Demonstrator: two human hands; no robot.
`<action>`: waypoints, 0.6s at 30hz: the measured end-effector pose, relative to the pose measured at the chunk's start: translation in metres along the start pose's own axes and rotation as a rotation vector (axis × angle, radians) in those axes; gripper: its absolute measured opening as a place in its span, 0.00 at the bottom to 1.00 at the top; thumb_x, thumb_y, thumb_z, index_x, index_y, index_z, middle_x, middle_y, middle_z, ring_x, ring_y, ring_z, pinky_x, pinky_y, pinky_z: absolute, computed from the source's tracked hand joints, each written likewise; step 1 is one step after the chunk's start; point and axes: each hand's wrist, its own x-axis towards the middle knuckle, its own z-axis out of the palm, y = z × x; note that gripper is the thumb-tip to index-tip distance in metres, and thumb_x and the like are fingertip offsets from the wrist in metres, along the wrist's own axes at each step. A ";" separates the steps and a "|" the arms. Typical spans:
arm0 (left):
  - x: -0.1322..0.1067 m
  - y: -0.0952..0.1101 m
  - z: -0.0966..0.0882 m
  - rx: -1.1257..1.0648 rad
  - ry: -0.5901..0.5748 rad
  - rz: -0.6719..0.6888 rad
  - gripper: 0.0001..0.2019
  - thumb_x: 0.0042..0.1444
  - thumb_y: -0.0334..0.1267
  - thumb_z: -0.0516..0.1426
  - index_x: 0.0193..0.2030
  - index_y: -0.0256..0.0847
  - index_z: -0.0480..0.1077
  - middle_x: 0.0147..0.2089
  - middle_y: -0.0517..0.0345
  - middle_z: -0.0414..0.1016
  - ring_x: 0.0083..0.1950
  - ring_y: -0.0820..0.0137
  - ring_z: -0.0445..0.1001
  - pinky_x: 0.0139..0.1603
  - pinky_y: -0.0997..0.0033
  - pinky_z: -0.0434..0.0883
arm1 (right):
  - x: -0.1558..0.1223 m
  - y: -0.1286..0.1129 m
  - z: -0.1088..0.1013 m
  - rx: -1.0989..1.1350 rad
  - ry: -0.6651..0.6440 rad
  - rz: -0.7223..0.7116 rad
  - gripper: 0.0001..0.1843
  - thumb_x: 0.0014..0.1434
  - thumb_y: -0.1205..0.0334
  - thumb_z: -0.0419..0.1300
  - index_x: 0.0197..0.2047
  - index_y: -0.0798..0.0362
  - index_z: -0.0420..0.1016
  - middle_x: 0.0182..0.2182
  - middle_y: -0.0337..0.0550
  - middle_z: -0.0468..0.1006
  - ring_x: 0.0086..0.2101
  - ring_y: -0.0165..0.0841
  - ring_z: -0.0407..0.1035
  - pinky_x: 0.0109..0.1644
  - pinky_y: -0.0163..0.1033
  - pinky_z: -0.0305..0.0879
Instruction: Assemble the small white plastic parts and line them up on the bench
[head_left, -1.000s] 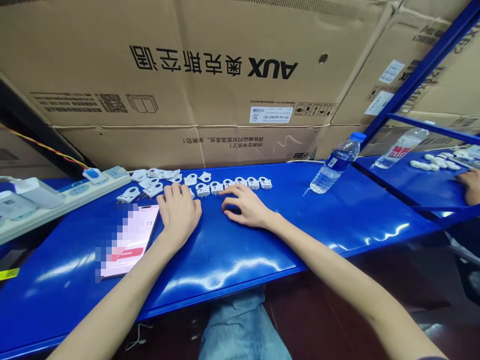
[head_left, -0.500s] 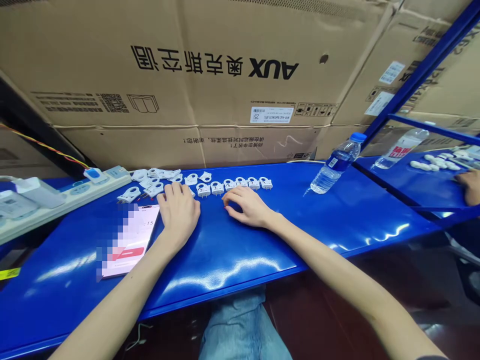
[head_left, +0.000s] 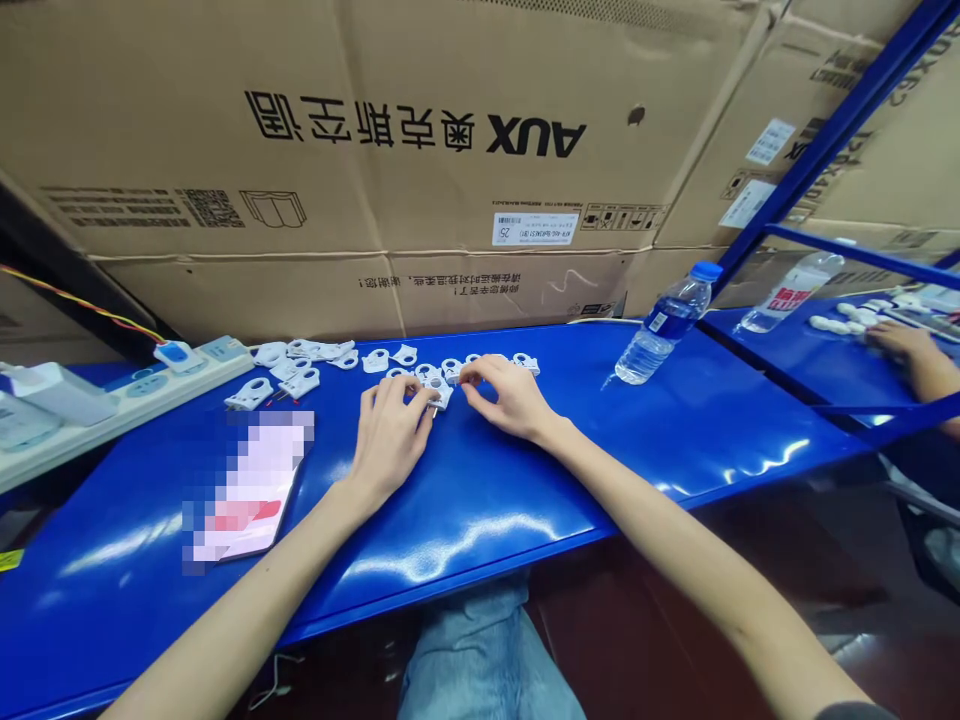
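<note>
A white plug with a ring-shaped handle and metal pins (head_left: pixel 440 397) is pinched between the thumb and fingers of my left hand (head_left: pixel 391 425). Just to its right is my right hand (head_left: pixel 508 395), fingers curled and thumb close to the fingertips; whatever they may hold is too small to make out. Behind both hands stands a row of similar white plugs (head_left: pixel 526 361), partly hidden by the fingers. More ring-handled plugs (head_left: pixel 300 381) lie in a loose pile to the left.
On the blue table (head_left: pixel 480 480) a phone (head_left: pixel 262 480) lies at left, beside a long power strip (head_left: pixel 150 395). A water bottle (head_left: pixel 664 325) stands tilted-looking at right. Cardboard boxes (head_left: pixel 420 200) form the back. Past a blue frame (head_left: pixel 817 150), another person's hand (head_left: pixel 904 345) touches white pieces.
My left hand has moved right from the loose pile to near my right hand, bringing a plug in its fingers. My right hand stays by the row, its fingertips nearer that plug.
</note>
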 end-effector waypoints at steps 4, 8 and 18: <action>-0.001 0.001 0.004 -0.016 -0.021 0.027 0.12 0.71 0.41 0.51 0.54 0.43 0.73 0.53 0.46 0.75 0.56 0.54 0.72 0.56 0.51 0.66 | -0.001 0.005 0.002 -0.001 -0.040 0.024 0.07 0.71 0.65 0.55 0.47 0.50 0.74 0.42 0.46 0.81 0.43 0.38 0.75 0.49 0.43 0.70; -0.001 -0.001 0.006 -0.015 -0.009 0.010 0.12 0.69 0.44 0.55 0.54 0.43 0.72 0.54 0.46 0.75 0.56 0.53 0.72 0.57 0.51 0.66 | -0.004 0.009 0.008 -0.003 -0.097 0.040 0.08 0.71 0.64 0.57 0.51 0.51 0.73 0.44 0.46 0.81 0.44 0.38 0.75 0.50 0.43 0.70; -0.001 -0.003 0.008 -0.024 -0.045 0.050 0.09 0.68 0.44 0.56 0.47 0.43 0.74 0.50 0.48 0.76 0.54 0.55 0.72 0.57 0.50 0.66 | -0.004 0.009 0.009 -0.001 -0.232 0.045 0.09 0.73 0.65 0.56 0.51 0.51 0.77 0.47 0.47 0.82 0.47 0.38 0.74 0.53 0.44 0.70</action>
